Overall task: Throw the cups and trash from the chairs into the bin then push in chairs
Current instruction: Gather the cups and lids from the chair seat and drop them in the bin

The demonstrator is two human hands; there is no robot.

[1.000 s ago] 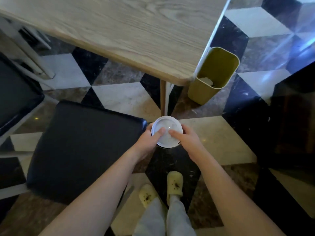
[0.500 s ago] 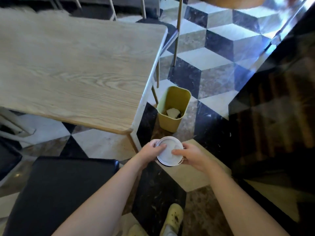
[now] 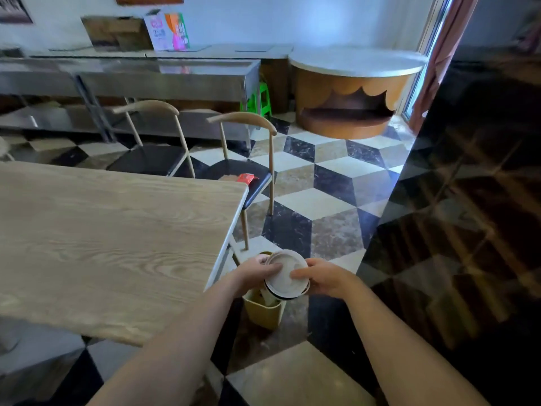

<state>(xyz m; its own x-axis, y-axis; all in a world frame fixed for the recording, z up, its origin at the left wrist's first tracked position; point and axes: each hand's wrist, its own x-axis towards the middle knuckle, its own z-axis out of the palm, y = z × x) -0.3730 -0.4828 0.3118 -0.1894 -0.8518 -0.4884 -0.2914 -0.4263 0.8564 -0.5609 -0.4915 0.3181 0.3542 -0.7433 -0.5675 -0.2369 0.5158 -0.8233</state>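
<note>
A white lidded cup is held between both hands right above the yellow bin, which stands on the floor at the table's corner. My left hand grips the cup's left side with its thumb on the lid. My right hand holds the right side, fingers curled round the rim. The bin's inside is mostly hidden by the cup. Across the table, a chair with a black seat carries a red wrapper. A second chair stands to its left.
The wooden table fills the left. A steel counter and a round wooden counter line the far wall, with a green stool between them. A dark glossy wall runs along the right.
The view has lifted from the floor toward the room. Both hands have carried the cup forward, from short of the bin to directly over it. The near black chair has left the view.
</note>
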